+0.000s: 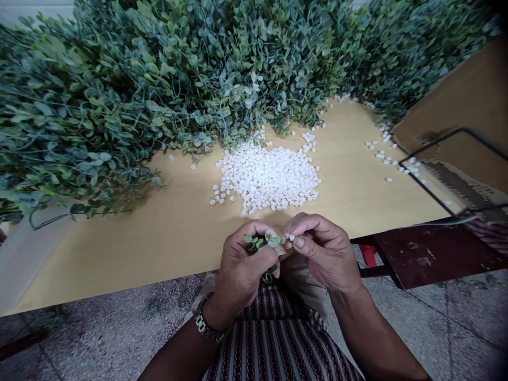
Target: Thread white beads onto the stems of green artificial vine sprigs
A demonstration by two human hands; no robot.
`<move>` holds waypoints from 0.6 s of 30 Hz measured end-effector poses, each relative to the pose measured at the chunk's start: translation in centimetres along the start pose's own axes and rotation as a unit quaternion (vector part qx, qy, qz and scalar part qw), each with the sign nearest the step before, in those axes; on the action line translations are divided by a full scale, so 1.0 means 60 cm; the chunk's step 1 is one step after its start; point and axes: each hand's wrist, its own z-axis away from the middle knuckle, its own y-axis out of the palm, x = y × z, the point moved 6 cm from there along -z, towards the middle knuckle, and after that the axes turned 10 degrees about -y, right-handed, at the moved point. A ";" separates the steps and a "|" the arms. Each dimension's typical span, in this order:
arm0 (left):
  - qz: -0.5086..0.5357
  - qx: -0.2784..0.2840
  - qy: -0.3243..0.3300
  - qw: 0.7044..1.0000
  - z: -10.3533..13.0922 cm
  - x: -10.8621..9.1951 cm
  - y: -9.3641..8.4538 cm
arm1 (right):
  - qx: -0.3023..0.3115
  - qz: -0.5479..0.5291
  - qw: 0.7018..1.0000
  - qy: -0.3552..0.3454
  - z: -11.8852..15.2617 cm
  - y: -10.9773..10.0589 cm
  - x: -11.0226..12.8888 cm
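Note:
My left hand (248, 262) is closed round a sprig of artificial greenery (260, 242), its small leaves poking out between thumb and fingers. Between the thumb and fingertips of my right hand (327, 251) is pinched a small white plastic bead (292, 238), right at the tip of the sprig. Whether the bead sits on the stem cannot be made out. Both hands are close together over the table's front edge. Just beyond them lies a heap of the same white beads (273, 177), spread loosely at its borders.
A big mass of artificial foliage (178, 69) fills the back and left of the table (349, 196). At the right are a cardboard piece (464, 106), a black wire frame (426, 188) and scattered beads. A dark red bench (440, 254) stands below, near the right edge.

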 end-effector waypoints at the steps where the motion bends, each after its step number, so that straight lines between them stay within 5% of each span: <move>1: 0.011 0.001 0.003 1.000 0.001 0.000 0.000 | -0.002 -0.006 1.000 0.004 0.001 0.002 -0.001; 18: -0.045 -0.001 0.045 0.998 0.003 -0.011 0.005 | -0.002 -0.067 0.997 0.046 0.000 0.019 -0.008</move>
